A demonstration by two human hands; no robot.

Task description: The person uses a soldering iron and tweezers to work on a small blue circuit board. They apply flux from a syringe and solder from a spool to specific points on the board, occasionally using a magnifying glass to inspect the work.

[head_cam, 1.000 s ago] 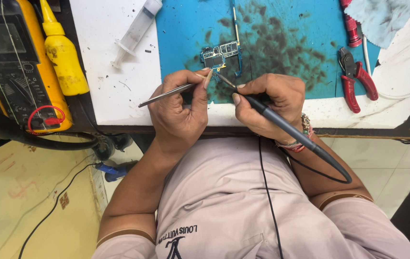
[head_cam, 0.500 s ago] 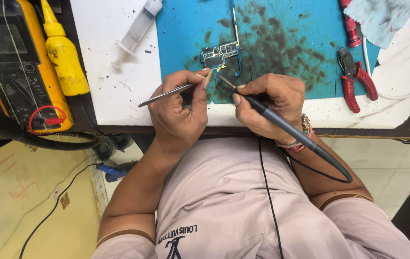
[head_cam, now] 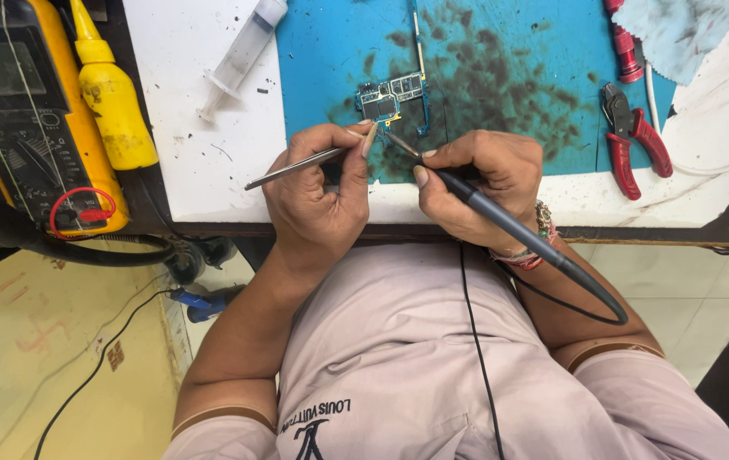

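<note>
You wear a pale pinkish short-sleeved shirt [head_cam: 432, 375] with brown-trimmed cuffs and dark lettering at six o'clock. Your right wrist carries a beaded, multicoloured bracelet [head_cam: 541, 232] at three o'clock.

circuit board [head_cam: 391, 100] | flat on blue mat | tweezers [head_cam: 296, 167], soldering iron [head_cam: 501, 217] tips meeting it

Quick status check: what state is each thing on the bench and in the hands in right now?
Left hand: shut on tweezers.
Tweezers: tips at the board edge.
Right hand: shut on iron.
Iron: tilted, tip at the board.
Board: flat on the mat, bare.
Mat: blue, dark-stained.
Syringe: lying flat, untouched.
Bottle: yellow, nozzle on.
Cutters: red-handled, lying, handles apart.
Meter: screen blank.
</note>
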